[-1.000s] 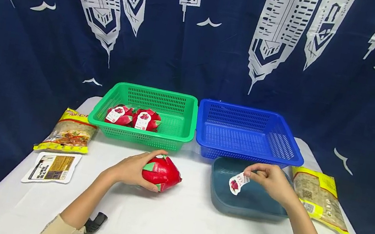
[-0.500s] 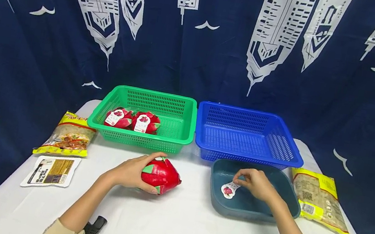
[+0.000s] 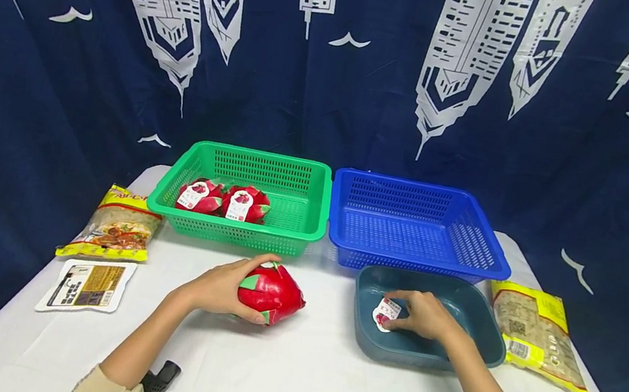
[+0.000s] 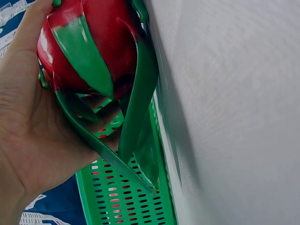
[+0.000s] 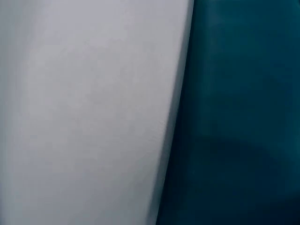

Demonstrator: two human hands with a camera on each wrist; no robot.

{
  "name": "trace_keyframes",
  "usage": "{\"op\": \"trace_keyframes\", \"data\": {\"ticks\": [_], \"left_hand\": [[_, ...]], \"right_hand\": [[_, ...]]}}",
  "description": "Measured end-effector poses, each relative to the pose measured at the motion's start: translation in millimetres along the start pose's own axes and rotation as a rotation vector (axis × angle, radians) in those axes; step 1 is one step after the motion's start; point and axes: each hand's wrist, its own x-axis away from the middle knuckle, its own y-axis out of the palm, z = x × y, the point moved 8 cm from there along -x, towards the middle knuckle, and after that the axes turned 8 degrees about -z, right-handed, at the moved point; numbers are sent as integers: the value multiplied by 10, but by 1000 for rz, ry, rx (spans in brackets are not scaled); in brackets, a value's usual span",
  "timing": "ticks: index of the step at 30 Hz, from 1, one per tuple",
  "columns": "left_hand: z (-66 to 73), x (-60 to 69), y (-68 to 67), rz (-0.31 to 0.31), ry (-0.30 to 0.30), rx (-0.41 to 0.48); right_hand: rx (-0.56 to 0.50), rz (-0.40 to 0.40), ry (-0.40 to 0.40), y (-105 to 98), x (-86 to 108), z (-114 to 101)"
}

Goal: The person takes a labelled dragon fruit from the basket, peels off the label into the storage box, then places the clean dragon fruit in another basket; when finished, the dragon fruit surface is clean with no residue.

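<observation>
My left hand [image 3: 220, 288] grips a glossy red dragon fruit [image 3: 272, 291] with green scales, thumb and fingers round its left side. It lies on its side on the white table, its tip to the right. In the left wrist view, the long green scales [image 4: 82, 54] of the dragon fruit show close to the palm. Inside the dark teal bin [image 3: 448, 365], my right hand [image 3: 425, 315] has thumb and forefinger spread at the edges of a white paper label [image 3: 385, 313] with a red fruit picture. The right wrist view shows no fingers, only tablecloth and the bin's side [image 5: 234, 93].
Two labelled dragon fruits [image 3: 200, 196] sit in a green basket [image 3: 233, 232] at the back. Right beside it stands a blue basket [image 3: 412, 266]. Food packs [image 3: 118, 226] and a white pouch [image 3: 87, 286] lie left. Another yellow-edged pack [image 3: 537, 337] lies right of the bin.
My right hand has lowered the label into the teal bin, leftward and down. Its thumb and forefinger have spread from their pinch. The left hand keeps its grip on the dragon fruit.
</observation>
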Motion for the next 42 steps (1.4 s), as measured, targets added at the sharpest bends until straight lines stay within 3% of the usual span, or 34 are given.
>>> {"op": "trace_keyframes", "data": {"ticks": [7, 14, 21, 26, 30, 33, 35, 39, 42], "left_hand": [[0, -5, 15, -9, -6, -9], [20, -24, -6, -2, -3, -2], [56, -43, 13, -68, 9, 30], [74, -26, 14, -167, 27, 43], [76, 5, -34, -247, 40, 60], [51, 22, -62, -301, 42, 78], [34, 35, -63, -338, 47, 113], [12, 72, -47, -401, 75, 230], [-3, 94, -51, -397, 95, 292]], "right_hand": [[7, 46, 20, -3, 67, -21], [3, 0, -37, 45, 55, -38], [33, -24, -1, 28, 93, -27], [36, 58, 26, -319, 208, -96], [83, 251, 33, -874, 341, -51], [108, 399, 50, -1249, 447, 97], [101, 451, 74, -1403, 507, 245], [7, 408, 163, -1441, 535, 622], [-55, 329, 223, -1328, 498, 886]]}}
